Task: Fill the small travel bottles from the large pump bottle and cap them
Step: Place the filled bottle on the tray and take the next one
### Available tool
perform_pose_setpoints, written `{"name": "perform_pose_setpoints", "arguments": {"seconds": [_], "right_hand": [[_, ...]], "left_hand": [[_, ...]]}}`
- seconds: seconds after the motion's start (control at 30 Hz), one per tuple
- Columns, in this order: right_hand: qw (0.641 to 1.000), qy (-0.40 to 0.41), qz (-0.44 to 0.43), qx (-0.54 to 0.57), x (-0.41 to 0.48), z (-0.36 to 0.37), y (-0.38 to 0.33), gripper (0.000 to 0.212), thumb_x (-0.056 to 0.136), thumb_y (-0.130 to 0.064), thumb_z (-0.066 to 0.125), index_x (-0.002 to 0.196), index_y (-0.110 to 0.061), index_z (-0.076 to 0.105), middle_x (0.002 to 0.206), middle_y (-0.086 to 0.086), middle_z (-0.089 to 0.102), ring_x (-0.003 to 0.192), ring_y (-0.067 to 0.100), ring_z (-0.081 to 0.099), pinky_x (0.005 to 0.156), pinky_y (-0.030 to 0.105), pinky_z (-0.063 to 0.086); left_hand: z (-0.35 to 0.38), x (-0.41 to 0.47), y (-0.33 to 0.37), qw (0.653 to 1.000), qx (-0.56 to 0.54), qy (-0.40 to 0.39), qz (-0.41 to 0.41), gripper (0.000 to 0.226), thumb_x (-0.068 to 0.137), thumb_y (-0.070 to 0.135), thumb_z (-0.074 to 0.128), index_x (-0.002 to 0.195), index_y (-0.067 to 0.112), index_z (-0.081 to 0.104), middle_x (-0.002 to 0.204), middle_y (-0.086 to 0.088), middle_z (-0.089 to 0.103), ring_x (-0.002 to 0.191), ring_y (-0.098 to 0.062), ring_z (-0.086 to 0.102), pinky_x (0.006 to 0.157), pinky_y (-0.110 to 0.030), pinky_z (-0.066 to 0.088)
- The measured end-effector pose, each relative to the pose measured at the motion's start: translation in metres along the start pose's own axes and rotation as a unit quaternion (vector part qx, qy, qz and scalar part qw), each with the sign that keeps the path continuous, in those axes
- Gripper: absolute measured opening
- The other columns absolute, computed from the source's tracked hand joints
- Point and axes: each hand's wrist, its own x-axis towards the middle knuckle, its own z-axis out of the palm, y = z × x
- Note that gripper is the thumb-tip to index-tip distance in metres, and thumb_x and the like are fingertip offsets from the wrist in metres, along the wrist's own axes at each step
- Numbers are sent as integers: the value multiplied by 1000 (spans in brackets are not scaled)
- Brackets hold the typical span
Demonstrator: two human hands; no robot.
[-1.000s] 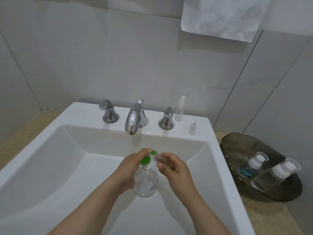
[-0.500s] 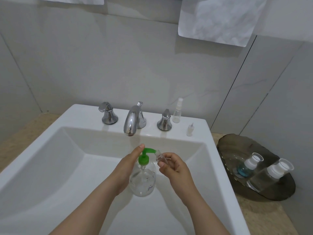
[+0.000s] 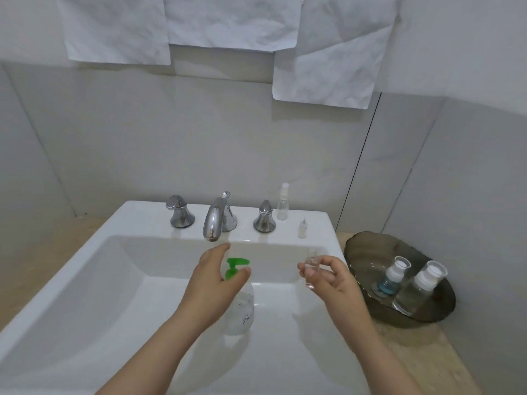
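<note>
While the right hand (image 3: 336,280) pinches a small bottle (image 3: 310,279) between thumb and fingertips, it holds the bottle upright and uncapped over the right side of the sink (image 3: 142,212) basin. Well apart to its left, the pump bottle (image 3: 241,312) stands in the middle of the basin, below the faucet (image 3: 214,223). The left hand (image 3: 211,280) lies in front of the pump bottle's left side, its fingers loosely spread, the forefinger stretched above the green pump (image 3: 235,266) and the thumb just beside the pump's neck; whether the thumb touches it cannot be told. On the sink's back rim, toward the right corner, stand a spray bottle (image 3: 283,202) and a tiny nozzle (image 3: 301,229). A dark dish (image 3: 368,246) sits on the desk (image 3: 413,360) just beside the sink's right edge, holding a blue bottle (image 3: 390,277) and a clear bottle (image 3: 419,289), both capped white.
</note>
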Motion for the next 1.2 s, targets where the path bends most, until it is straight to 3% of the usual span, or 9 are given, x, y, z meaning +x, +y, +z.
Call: {"name": "perform_pose_setpoints", "arguments": {"seconds": [0.1, 0.2, 0.33, 0.4, 0.67, 0.83, 0.97, 1.1, 1.2], "right_hand": [[1000, 13, -14, 2, -6, -19, -10, 13, 91, -13, 63, 100, -11, 55, 97, -1, 76, 103, 26, 67, 97, 41, 48], [1000, 15, -22, 0, -9, -37, -19, 13, 91, -11, 63, 100, -11, 55, 99, -2, 76, 103, 14, 68, 95, 36, 49], [999, 17, -30, 20, -14, -61, -27, 13, 90, -2, 61, 102, -7, 57, 96, 1, 76, 83, 2, 70, 69, 13, 52], [999, 17, -32, 33, -15, -71, -28, 15, 90, 0, 61, 104, -4, 58, 94, 0, 76, 78, 2, 69, 63, 11, 51], [998, 34, -30, 40, -6, -99, -20, 17, 89, -2, 62, 106, -5, 60, 101, 3, 75, 88, 6, 70, 70, 13, 51], [998, 42, -26, 43, 2, -111, -15, 16, 89, -2, 63, 104, -7, 60, 104, 8, 73, 88, 5, 68, 74, 12, 51], [998, 41, -23, 38, 4, -112, -13, 16, 89, -4, 64, 103, -10, 61, 103, 5, 73, 94, 11, 68, 78, 15, 51], [998, 31, -26, 47, -1, -110, -15, 16, 89, -5, 63, 105, -9, 60, 101, 3, 75, 94, 11, 69, 76, 13, 50], [997, 25, -27, 62, -8, -106, -18, 16, 90, -3, 61, 105, -7, 59, 97, 3, 75, 91, 11, 70, 76, 15, 52]], "left_hand": [[6, -5, 17, 999, 13, -5, 44, 49, 93, 33, 66, 139, 30, 50, 138, 14, 43, 90, -5, 57, 76, -8, 39], [19, -3, 32, 996, 19, 10, 87, 46, 93, 30, 66, 137, 29, 51, 134, 17, 43, 94, 12, 49, 74, 0, 36], [52, 14, 49, 995, 16, 11, 96, 46, 92, 26, 67, 135, 18, 54, 133, 6, 52, 117, -9, 51, 97, -25, 42], [73, 29, 54, 995, 33, 3, 89, 46, 92, 26, 67, 134, 13, 55, 134, -1, 54, 120, -14, 53, 100, -29, 43], [129, 95, 60, 998, 56, 15, 8, 54, 88, 26, 71, 133, 3, 51, 131, -11, 56, 111, -26, 57, 83, -28, 39], [146, 121, 60, 997, 77, 23, -8, 59, 88, 30, 72, 137, 4, 51, 135, -10, 58, 124, -28, 55, 97, -35, 45], [150, 127, 61, 990, 134, 44, -2, 28, 91, 26, 65, 106, 2, 66, 107, -16, 69, 105, -36, 62, 83, -38, 49], [146, 118, 61, 996, 66, 51, -3, 23, 92, 25, 67, 101, 3, 67, 97, -9, 67, 99, -31, 63, 72, -31, 42], [132, 95, 63, 999, -15, 37, 19, 16, 87, 19, 74, 82, 9, 61, 78, 2, 62, 81, -21, 61, 62, -26, 39]]}}
